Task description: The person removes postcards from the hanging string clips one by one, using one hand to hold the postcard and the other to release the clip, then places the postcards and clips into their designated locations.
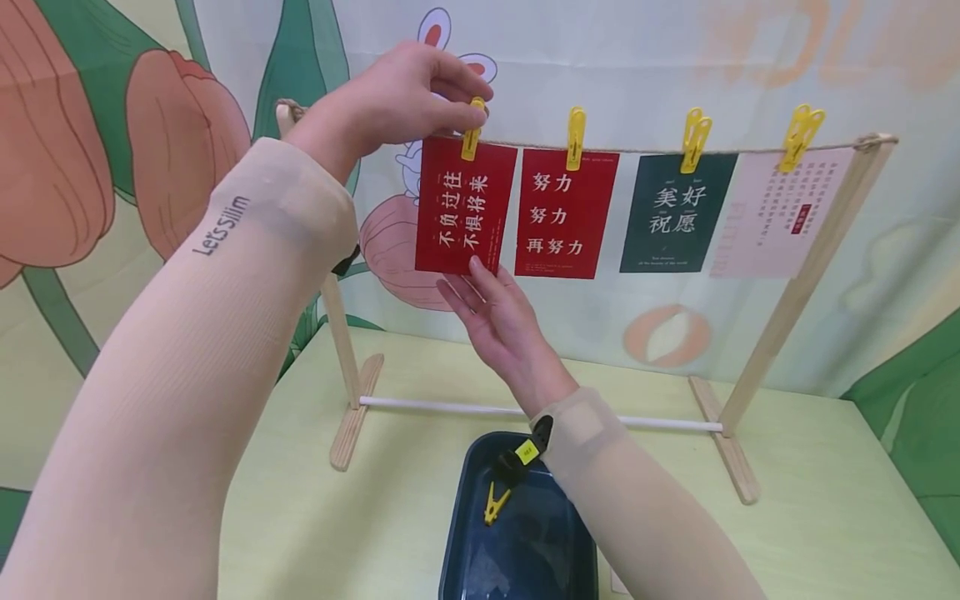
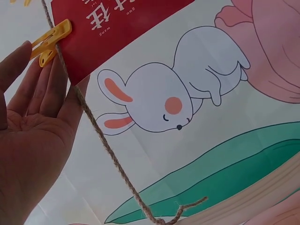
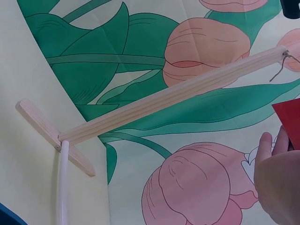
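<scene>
In the head view, a red card (image 1: 442, 192) with white characters hangs at the left of a twine line (image 1: 525, 147). My left hand (image 1: 397, 93) is at the line, pinching a yellow clothespin (image 1: 470, 143) on the card's top edge. The left wrist view shows the thumb against the clothespin (image 2: 51, 37), with the other fingers behind the line. Lower down, my right hand (image 1: 513, 329) holds the bottom edge of that card, thumb in front and fingers behind. In the right wrist view, only a corner of the card (image 3: 289, 119) shows beside the fingers.
Another red card (image 1: 566, 221), a dark green card (image 1: 675, 225) and a pink card (image 1: 765, 221) hang from clothespins. Wooden posts (image 1: 802, 292) carry the line. A navy tray (image 1: 525, 550) below holds a yellow clothespin (image 1: 495, 504). A white rod (image 1: 442, 407) joins the feet.
</scene>
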Available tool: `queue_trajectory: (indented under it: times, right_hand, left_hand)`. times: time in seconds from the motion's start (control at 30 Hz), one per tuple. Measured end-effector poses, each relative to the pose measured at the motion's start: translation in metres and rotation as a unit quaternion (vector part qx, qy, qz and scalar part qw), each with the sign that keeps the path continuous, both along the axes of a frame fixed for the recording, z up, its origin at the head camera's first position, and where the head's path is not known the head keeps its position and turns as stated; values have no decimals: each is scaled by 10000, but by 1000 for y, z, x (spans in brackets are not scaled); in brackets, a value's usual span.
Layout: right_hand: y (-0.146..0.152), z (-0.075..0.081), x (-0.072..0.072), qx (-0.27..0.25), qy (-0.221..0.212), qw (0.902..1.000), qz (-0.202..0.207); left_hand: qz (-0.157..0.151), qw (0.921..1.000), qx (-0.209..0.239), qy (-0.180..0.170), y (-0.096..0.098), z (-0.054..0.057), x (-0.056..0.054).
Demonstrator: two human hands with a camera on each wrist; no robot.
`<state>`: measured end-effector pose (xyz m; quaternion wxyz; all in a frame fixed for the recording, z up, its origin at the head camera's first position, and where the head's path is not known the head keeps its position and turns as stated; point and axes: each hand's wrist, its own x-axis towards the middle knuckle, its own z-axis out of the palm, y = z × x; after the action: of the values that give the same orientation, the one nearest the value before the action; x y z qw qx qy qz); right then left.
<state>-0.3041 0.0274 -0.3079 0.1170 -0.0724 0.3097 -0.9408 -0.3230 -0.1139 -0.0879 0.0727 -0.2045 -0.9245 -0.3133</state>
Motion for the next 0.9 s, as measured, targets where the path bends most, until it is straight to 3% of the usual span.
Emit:
queue_trajectory:
  times: [0.57, 0.9]
  right_hand:
    - [11, -2, 10, 562, 420, 9972, -265]
    - [22, -11, 13, 1063, 479, 9927, -311]
  left_hand:
    - [69, 9922, 1236, 137, -3, -5, 1]
    - [246, 9788, 2008, 315, -6, -2, 5]
